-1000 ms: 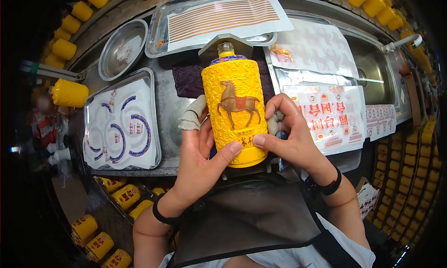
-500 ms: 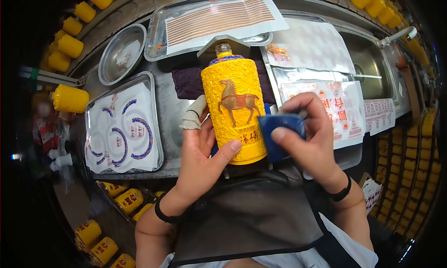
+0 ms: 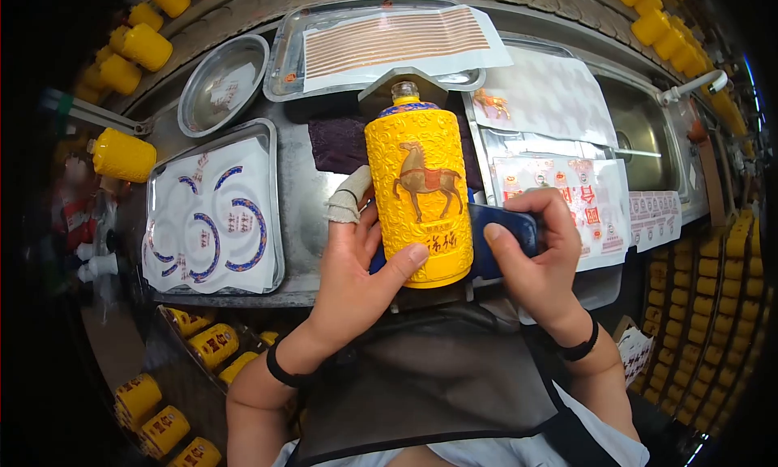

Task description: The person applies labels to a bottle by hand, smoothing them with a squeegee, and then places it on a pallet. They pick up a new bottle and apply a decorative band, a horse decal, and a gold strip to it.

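A yellow embossed bottle (image 3: pixel 417 199) with a horse decal, dark characters below it and a clear glass neck lies on its back, neck pointing away from me. My left hand (image 3: pixel 356 272) grips its left side, thumb on the front near the characters; a whitish cover wraps one finger. My right hand (image 3: pixel 539 260) pinches a dark blue flat pad (image 3: pixel 510 233) between thumb and fingers, its left edge at the bottle's lower right side. Behind the neck is a notched metal rest (image 3: pixel 381 84). A dark purple cloth (image 3: pixel 336 145) lies left of the bottle.
Decal sheets lie on a left tray (image 3: pixel 274 248), a back tray (image 3: pixel 279 62) and at the right, including a red-print sheet (image 3: pixel 608 224). A round metal bowl (image 3: pixel 188 102) stands back left, a sink (image 3: pixel 640 143) right. Yellow bottles (image 3: pixel 121 155) surround the bench.
The blue pad has turned flatter and now reaches behind the bottle's right edge. The whole view has shifted slightly, with the bottle a little further right; the left hand keeps its grip.
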Demonstrator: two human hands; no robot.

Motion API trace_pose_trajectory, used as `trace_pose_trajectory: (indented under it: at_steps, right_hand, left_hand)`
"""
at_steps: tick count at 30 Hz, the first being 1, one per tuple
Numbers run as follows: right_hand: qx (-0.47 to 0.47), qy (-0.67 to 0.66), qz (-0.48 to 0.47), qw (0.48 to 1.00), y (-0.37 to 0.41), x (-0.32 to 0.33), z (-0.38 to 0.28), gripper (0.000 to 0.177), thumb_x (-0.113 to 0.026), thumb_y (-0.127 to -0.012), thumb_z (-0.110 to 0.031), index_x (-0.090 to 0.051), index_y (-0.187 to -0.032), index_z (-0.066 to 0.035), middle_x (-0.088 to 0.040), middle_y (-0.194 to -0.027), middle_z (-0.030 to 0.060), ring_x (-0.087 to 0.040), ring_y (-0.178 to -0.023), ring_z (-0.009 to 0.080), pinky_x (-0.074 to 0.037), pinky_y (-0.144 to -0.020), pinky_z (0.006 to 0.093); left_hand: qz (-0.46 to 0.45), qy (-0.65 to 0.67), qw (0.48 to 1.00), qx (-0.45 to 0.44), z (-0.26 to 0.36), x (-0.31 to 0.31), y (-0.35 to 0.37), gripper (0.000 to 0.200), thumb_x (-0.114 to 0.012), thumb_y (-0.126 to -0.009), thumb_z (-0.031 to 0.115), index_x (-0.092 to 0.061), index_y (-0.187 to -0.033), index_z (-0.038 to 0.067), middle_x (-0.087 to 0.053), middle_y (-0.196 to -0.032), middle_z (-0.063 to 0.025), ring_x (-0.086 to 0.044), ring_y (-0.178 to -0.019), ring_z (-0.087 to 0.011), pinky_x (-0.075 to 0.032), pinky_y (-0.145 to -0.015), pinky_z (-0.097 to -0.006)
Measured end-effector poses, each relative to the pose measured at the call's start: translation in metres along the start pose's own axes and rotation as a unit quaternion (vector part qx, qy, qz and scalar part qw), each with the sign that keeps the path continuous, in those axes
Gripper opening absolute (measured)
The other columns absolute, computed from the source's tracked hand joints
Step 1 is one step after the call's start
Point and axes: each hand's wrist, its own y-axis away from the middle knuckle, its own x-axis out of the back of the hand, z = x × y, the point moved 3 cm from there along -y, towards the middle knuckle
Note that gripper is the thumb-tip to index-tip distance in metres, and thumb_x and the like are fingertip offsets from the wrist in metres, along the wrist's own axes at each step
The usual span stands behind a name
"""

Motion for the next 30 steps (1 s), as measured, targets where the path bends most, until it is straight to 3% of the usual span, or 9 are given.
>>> trace_pose_trajectory:
  at_steps: [3, 5, 10, 11, 14, 17, 20, 26, 30]
  right_hand:
    - [-0.007, -0.020, -0.034, 0.999, 0.003, 0.000, -0.002, 0.020, -0.071, -0.079, -0.002, -0.058, -0.094, -0.001, -0.061, -0.082, 0.0064, -0.057, -0.073, 0.0090, -0.047, -0.066, 0.0237]
    - [-0.054, -0.027, -0.029, 0.998, 0.001, 0.002, 0.009, 0.020, -0.071, -0.080, -0.003, -0.057, -0.094, -0.001, -0.060, -0.083, 0.0046, -0.057, -0.075, 0.0077, -0.047, -0.068, 0.0223]
    - [-0.187, -0.215, -0.012, 0.958, -0.006, 0.005, 0.014, 0.013, -0.068, -0.083, -0.003, -0.057, -0.091, -0.004, -0.058, -0.082, -0.0011, -0.053, -0.073, 0.0037, -0.046, -0.066, 0.0223]
    - [-0.196, -0.236, -0.018, 0.952, -0.008, 0.003, 0.016, 0.012, -0.067, -0.084, -0.004, -0.057, -0.090, -0.004, -0.057, -0.080, -0.0020, -0.052, -0.072, 0.0029, -0.045, -0.065, 0.0220]
    - [-0.233, -0.259, -0.135, 0.927, -0.008, 0.002, 0.033, 0.011, -0.068, -0.086, -0.006, -0.057, -0.086, -0.004, -0.053, -0.073, -0.0051, -0.049, -0.068, 0.0021, -0.043, -0.061, 0.0213]
    - [-0.178, -0.169, -0.154, 0.957, -0.005, -0.011, 0.020, 0.020, -0.071, -0.087, -0.015, -0.055, -0.082, -0.004, -0.050, -0.069, -0.0049, -0.045, -0.065, 0.0031, -0.039, -0.058, 0.0221]
    - [-0.123, -0.109, -0.160, 0.973, -0.003, -0.020, 0.017, 0.028, -0.074, -0.086, -0.022, -0.052, -0.086, -0.005, -0.050, -0.073, -0.0028, -0.044, -0.067, 0.0040, -0.039, -0.059, 0.0223]
    - [-0.128, -0.105, -0.182, 0.969, -0.006, -0.021, 0.017, 0.028, -0.076, -0.084, -0.019, -0.050, -0.089, -0.008, -0.047, -0.081, -0.0052, -0.041, -0.071, 0.0022, -0.037, -0.062, 0.0196]
    - [-0.147, -0.142, -0.172, 0.964, -0.005, -0.023, 0.018, 0.031, -0.077, -0.083, -0.022, -0.050, -0.086, -0.008, -0.047, -0.080, -0.0035, -0.042, -0.071, 0.0043, -0.038, -0.061, 0.0224]
  left_hand:
    - [0.013, 0.003, 1.000, -0.007, 0.003, -0.005, 0.001, 0.083, -0.071, -0.085, 0.004, -0.019, -0.150, -0.001, -0.029, -0.149, -0.0172, -0.035, -0.139, -0.0280, -0.030, -0.115, -0.0403]
    - [0.001, -0.162, 0.984, -0.074, 0.002, 0.002, 0.005, 0.083, -0.069, -0.085, 0.003, -0.019, -0.151, -0.001, -0.028, -0.152, -0.0158, -0.033, -0.140, -0.0265, -0.029, -0.115, -0.0405]
    - [-0.050, -0.521, 0.804, -0.281, 0.029, -0.011, 0.013, 0.046, -0.066, -0.090, 0.026, -0.061, -0.131, 0.006, -0.029, -0.153, -0.0202, -0.030, -0.141, -0.0379, -0.023, -0.116, -0.0463]
    - [-0.049, -0.555, 0.786, -0.267, 0.030, -0.015, 0.011, 0.031, -0.068, -0.087, 0.037, -0.073, -0.114, 0.024, -0.036, -0.150, -0.0183, -0.031, -0.138, -0.0429, -0.025, -0.111, -0.0558]
    - [-0.031, -0.620, 0.744, -0.248, 0.035, -0.013, 0.016, 0.035, -0.068, -0.087, 0.038, -0.071, -0.119, 0.024, -0.037, -0.150, -0.0166, -0.032, -0.138, -0.0430, -0.023, -0.109, -0.0598]
    - [-0.014, -0.620, 0.746, -0.243, 0.032, -0.004, 0.022, 0.035, -0.068, -0.087, 0.037, -0.071, -0.119, 0.024, -0.039, -0.149, -0.0174, -0.034, -0.138, -0.0434, -0.022, -0.109, -0.0621]
    - [-0.008, -0.628, 0.734, -0.260, 0.029, 0.002, 0.030, 0.046, -0.060, -0.093, 0.038, -0.063, -0.127, 0.007, -0.036, -0.150, -0.0179, -0.032, -0.139, -0.0421, -0.018, -0.114, -0.0573]
    - [-0.010, -0.601, 0.751, -0.273, 0.034, 0.001, 0.031, 0.040, -0.068, -0.088, 0.032, -0.068, -0.122, 0.010, -0.040, -0.146, -0.0205, -0.037, -0.136, -0.0431, -0.026, -0.110, -0.0570]
    - [0.026, -0.337, 0.920, -0.201, 0.023, -0.003, 0.016, 0.058, -0.069, -0.089, 0.018, -0.047, -0.138, -0.004, -0.038, -0.146, -0.0235, -0.040, -0.136, -0.0359, -0.032, -0.111, -0.0444]
